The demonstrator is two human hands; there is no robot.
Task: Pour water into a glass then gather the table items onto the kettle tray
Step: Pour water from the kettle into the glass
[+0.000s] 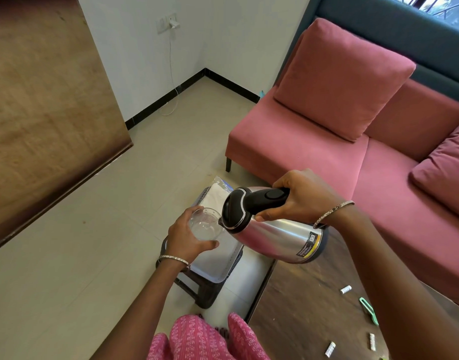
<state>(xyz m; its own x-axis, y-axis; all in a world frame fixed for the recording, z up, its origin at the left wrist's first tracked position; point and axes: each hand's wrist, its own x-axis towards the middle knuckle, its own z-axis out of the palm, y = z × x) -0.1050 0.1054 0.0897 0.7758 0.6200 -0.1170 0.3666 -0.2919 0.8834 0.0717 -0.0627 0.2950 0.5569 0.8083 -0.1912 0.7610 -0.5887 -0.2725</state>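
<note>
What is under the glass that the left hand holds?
A white tray on a dark stool lies below the glass. The left hand and the kettle cover part of the tray, hiding what lies there.

Illumination: bright, diffuse daylight. Source: the window (pixel 442 10) at the top right corner of the view; detail outside it is retained. Shadows are weak and soft-edged throughout.

Reflections: the steel kettle (pixel 275 236) carries a pale highlight band along its body and a pink cast from the sofa (pixel 353 167). The dark tabletop (pixel 306 302) shows a dull sheen near its far edge.

Focus: the centre is sharp. The glass (pixel 206 224) appears slightly smeared. The right forearm (pixel 405 281) at the lower right is soft.

Distortion: wide-angle. The wooden panel (pixel 41 113) at the left edge and the black skirting (pixel 168 98) lean and bow outward.
</note>
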